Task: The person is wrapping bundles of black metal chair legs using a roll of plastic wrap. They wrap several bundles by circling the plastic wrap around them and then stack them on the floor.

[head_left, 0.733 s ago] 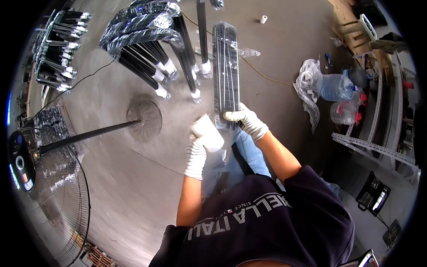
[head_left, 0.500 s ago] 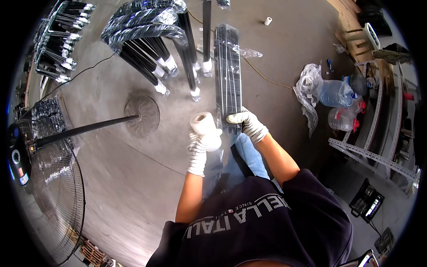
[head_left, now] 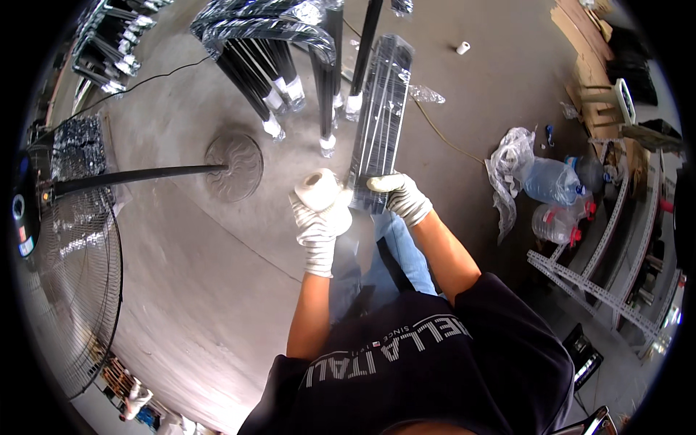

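- Black bars lie packed in clear film as one long bundle (head_left: 382,119), which we see in front of our legs, its far end leaning right.
- White and stubby, the roll (head_left: 317,190) sits just left of the bundle's near end, core upward.
- Our gloved left hand (head_left: 319,226) is curled round the roll.
- Our gloved right hand (head_left: 401,197) is clamped on the bundle's near end, thumb on top; we cannot see all its fingers.
- Beyond, film-wrapped black frames (head_left: 264,32) stand with white-covered leg ends.
- Left of us is the fan's round base (head_left: 233,167).
- Well off to our right, crumpled plastic (head_left: 511,156) lies beside a bluish jug (head_left: 551,181) and a red-capped jug (head_left: 554,223), both see-through; we cannot tell what they contain.
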A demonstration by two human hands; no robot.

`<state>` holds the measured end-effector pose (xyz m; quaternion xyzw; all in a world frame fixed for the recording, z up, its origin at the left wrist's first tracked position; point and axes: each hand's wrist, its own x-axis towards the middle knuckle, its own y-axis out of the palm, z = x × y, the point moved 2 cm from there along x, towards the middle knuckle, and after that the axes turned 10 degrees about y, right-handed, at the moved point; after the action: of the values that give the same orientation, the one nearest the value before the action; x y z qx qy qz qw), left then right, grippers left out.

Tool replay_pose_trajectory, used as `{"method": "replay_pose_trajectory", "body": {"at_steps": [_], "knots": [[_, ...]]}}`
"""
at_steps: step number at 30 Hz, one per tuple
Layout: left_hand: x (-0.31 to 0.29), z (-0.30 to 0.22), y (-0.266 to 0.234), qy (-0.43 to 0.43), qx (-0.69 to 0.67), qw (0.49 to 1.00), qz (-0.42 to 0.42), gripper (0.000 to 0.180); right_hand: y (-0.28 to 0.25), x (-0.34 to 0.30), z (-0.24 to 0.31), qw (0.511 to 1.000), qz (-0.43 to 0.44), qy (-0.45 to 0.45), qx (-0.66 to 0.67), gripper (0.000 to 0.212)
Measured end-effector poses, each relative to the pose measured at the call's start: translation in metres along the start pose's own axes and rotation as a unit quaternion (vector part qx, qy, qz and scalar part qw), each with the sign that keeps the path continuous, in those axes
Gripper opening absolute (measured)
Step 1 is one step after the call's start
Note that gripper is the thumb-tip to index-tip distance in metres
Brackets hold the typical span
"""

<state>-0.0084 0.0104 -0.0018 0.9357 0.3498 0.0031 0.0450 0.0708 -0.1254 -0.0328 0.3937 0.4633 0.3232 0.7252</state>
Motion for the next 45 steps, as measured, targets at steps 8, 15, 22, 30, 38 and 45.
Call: {"method": "replay_pose_trajectory", "body": {"at_steps": [8, 15, 22, 30, 38, 45], "knots": [[0.025, -0.001, 0.025, 0.006, 0.035, 0.999, 0.007, 0.058, -0.011, 0.014, 0.012, 0.986, 0.091, -0.033, 0.133, 0.056], [0.130, 0.020, -0.029, -0.045, -0.194, 0.931, -0.306, 0.032, -0.030, -0.027, 0.000, 0.971, 0.157, 0.058, 0.173, 0.074], [0.065, -0.011, 0.028, -0.307, -0.352, 0.857, 0.217, 0.057, -0.015, -0.024, 0.013, 0.990, 0.118, 0.034, 0.063, 0.063], [0.082, -0.010, 0.093, -0.389, -0.365, 0.790, 0.302, 0.064, 0.009, -0.051, 0.047, 0.993, -0.003, 0.101, 0.061, 0.052], [0.056, -0.027, 0.106, -0.380, -0.270, 0.842, 0.270, 0.060, -0.042, -0.062, -0.012, 0.975, 0.134, 0.131, -0.121, 0.056], [0.058, -0.077, 0.094, -0.312, -0.150, 0.846, 0.406, 0.051, 0.014, -0.028, 0.056, 0.981, -0.068, -0.111, 0.145, 0.055]]}}
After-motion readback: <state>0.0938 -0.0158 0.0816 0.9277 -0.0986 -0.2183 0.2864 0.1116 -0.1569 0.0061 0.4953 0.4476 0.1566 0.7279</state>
